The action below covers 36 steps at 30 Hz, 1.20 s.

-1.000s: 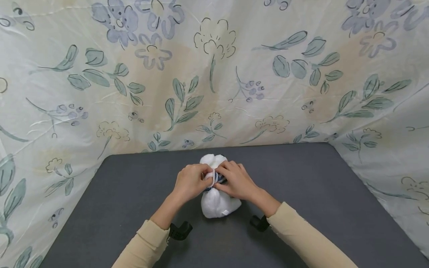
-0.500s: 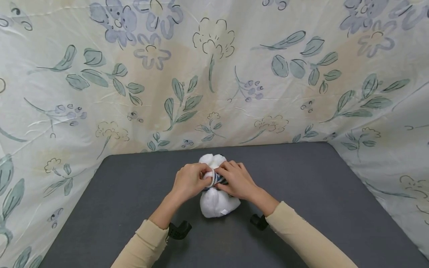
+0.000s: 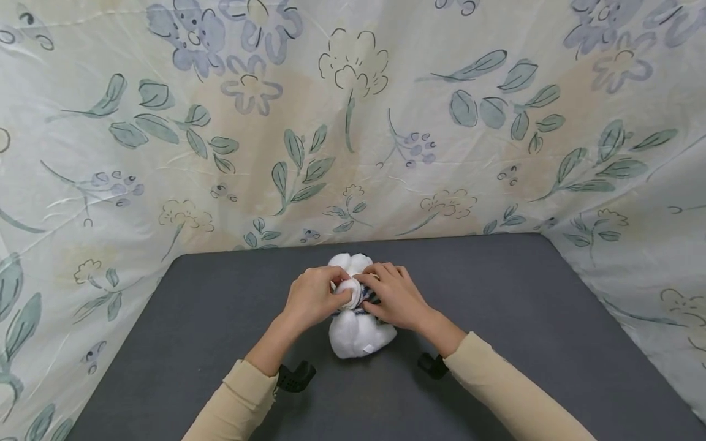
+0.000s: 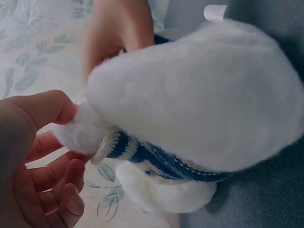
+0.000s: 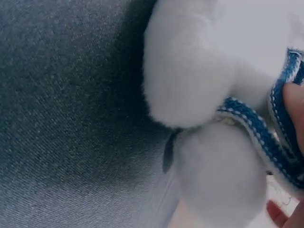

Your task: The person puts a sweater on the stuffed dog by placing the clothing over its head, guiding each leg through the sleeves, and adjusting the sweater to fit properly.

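Note:
A white plush toy (image 3: pixel 358 340) lies on the grey table between my hands, its fur filling most of the left wrist view. It wears a blue-and-white striped knitted sweater (image 4: pixel 137 152). My left hand (image 3: pixel 314 300) pinches a rounded white limb (image 4: pixel 80 126) of the toy between thumb and fingers, just beyond the sleeve's pale edge. From the other side, my right hand (image 3: pixel 396 301) grips the sweater, with the thumb (image 5: pixel 295 111) pressed on the blue knit in the right wrist view. Its other fingers are mostly hidden there.
The dark grey table (image 3: pixel 231 318) extends around the toy on all sides. Behind it hangs a floral curtain (image 3: pixel 353 122), which also comes down along both sides. A black wrist mount (image 3: pixel 296 376) sits under the left forearm, another (image 3: pixel 432 365) under the right.
The sweater's edge has slid right along the limb, so more white fur shows between my hands. My right hand has shifted slightly right; the left has barely moved.

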Each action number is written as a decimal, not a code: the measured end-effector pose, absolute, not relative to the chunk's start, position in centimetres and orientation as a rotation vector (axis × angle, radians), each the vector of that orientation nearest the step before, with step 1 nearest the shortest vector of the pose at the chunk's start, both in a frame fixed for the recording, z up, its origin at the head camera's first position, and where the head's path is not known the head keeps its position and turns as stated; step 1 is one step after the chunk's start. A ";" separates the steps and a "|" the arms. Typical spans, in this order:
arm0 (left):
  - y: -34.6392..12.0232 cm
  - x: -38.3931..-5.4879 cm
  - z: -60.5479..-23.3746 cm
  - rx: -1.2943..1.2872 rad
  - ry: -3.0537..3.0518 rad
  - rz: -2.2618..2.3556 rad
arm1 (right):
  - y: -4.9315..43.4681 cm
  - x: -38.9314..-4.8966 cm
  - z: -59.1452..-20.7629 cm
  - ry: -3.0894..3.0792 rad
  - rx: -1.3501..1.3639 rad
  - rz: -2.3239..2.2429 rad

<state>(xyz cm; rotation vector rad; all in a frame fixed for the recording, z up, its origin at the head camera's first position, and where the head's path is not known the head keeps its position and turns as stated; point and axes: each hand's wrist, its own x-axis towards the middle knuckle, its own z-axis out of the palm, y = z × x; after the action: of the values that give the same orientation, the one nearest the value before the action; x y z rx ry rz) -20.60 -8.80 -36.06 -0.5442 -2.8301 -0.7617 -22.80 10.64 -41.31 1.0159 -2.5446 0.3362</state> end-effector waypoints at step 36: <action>-9.3 -19.5 -37.1 -0.567 -2.670 -0.674 | 9.5 -22.8 -42.0 -2.550 1.011 0.214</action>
<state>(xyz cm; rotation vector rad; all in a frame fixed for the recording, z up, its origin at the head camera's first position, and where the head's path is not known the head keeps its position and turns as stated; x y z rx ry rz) -19.52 -9.34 -37.08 -0.5669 -2.6699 -0.6740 -22.82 9.47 -42.04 1.0110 -2.5498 0.2142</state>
